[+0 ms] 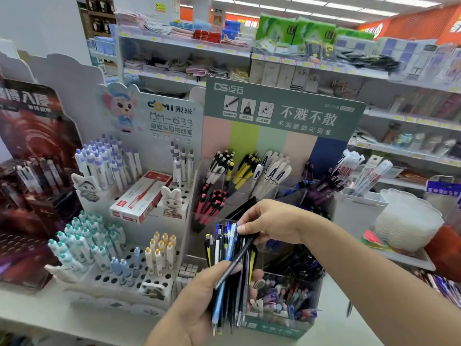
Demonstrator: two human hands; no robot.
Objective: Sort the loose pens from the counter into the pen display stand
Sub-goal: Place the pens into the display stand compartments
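Your left hand [199,303]: fingers curled round a bundle of mixed pens [230,275], held upright before the pen display stand [282,186]. Your right hand [269,222]: fingers pinching the bundle's tops, at a blue pen [232,242]. White surface [62,318] below, carrying the stand.

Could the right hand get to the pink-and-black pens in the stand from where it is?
Probably yes: the right hand hovers just right of the pink-and-black pens, with nothing between them, though its fingers are pinching a pen from the bundle in the left hand.

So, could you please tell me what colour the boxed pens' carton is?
Red and white carton, clearest in the head view.
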